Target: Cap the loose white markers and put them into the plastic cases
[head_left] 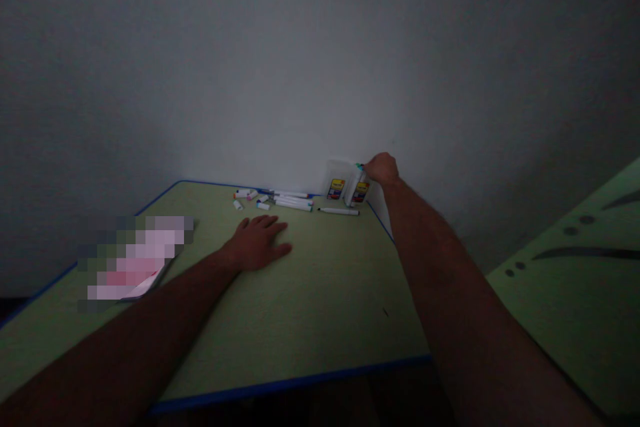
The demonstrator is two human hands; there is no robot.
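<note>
My left hand [257,243] lies on the table with its fingers spread and holds nothing. Just beyond its fingertips are several white markers [293,203] without caps and loose marker caps [238,205]. At the back right corner, my right hand [383,168] is closed at the top of a clear plastic marker case [361,193]. A white marker with a teal end [356,177] slants there at its fingertips, seemingly pinched; the grip is partly hidden. A second clear case part [335,180] with a label stands beside it. One uncapped marker [340,211] lies in front.
The pale green table [320,307] has a blue edge and meets a grey wall [270,80] at the back. A blurred-out flat pink item [143,257] rests on the left side. A green panel with dark marks [590,293] stands at the right.
</note>
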